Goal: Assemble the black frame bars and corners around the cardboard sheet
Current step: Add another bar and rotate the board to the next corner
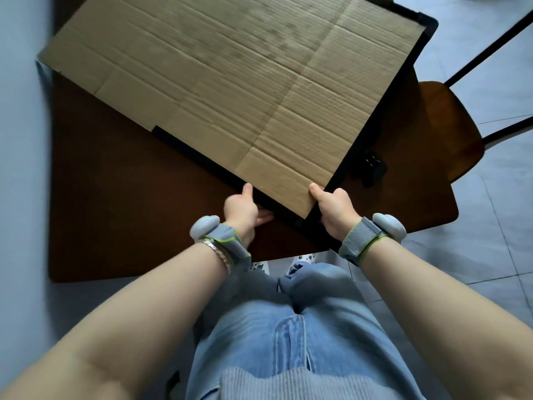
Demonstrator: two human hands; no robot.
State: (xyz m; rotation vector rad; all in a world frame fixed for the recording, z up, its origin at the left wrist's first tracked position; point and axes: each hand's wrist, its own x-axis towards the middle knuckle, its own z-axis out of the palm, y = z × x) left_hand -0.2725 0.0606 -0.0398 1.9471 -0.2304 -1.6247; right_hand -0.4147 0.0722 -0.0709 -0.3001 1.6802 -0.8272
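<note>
**Both hands grip the frame at the near corner of the sheet**

The left hand (240, 209) holds the near frame bar (184, 154) just left of the near corner. Its thumb (247, 189) points up and presses on the bar's top, and its fingers (264, 217) reach under it, so the bar is pinched between them. The right hand (334, 209) is clamped on the right frame bar (380, 111) at the same corner. Its thumb lies on the cardboard sheet (230, 82) and the other fingers wrap round the bar from outside. Both forearms come straight from the body, and each wrist carries a grey band.

The sheet lies turned on the brown desk (115, 212), with one corner pointing at the desk's near edge. Black bars run along its near-left and right edges. A corner piece (428, 24) sits where the right bar ends, at the far right. The sheet's left corner reaches past the desk's left edge.

A wide bare part of the desk is left of the left hand, between the near bar and the near edge. A loose corner piece (373, 167) lies between the right bar and the desk's right edge. A chair (450, 125) stands just beside that edge.
</note>
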